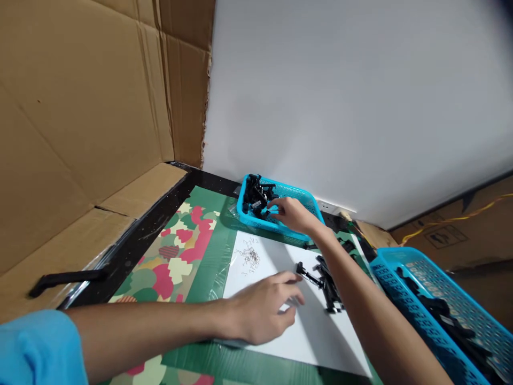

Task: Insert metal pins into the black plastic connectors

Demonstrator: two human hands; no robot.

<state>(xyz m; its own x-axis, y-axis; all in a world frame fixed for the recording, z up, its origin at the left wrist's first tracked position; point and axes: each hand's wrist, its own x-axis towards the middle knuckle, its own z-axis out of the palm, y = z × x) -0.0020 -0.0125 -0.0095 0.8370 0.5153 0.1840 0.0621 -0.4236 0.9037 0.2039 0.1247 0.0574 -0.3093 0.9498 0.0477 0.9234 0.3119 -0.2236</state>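
My right hand [294,214] reaches over a blue plastic basket [282,228] at the back. Its fingers are bent and slightly apart, beside a heap of small black plastic parts [256,193] in the basket's left end. Whether the fingertips touch a part is hard to see. Over a white sheet [276,256], my left hand [268,307] hovers or rests with curved, spread fingers and nothing visible in them. Just right of it lie several black clip-like parts [329,286], partly hidden by my right forearm. A small pile of thin metal pieces [251,258] sits on the sheet's upper left.
Another blue basket [425,262] with long black parts [444,315] stands at the right. Cardboard [80,107] walls off the left side, and a white wall [340,96] rises behind. A black handle-like piece [68,279] lies at the left edge. Yellow wires [449,218] run at the right.
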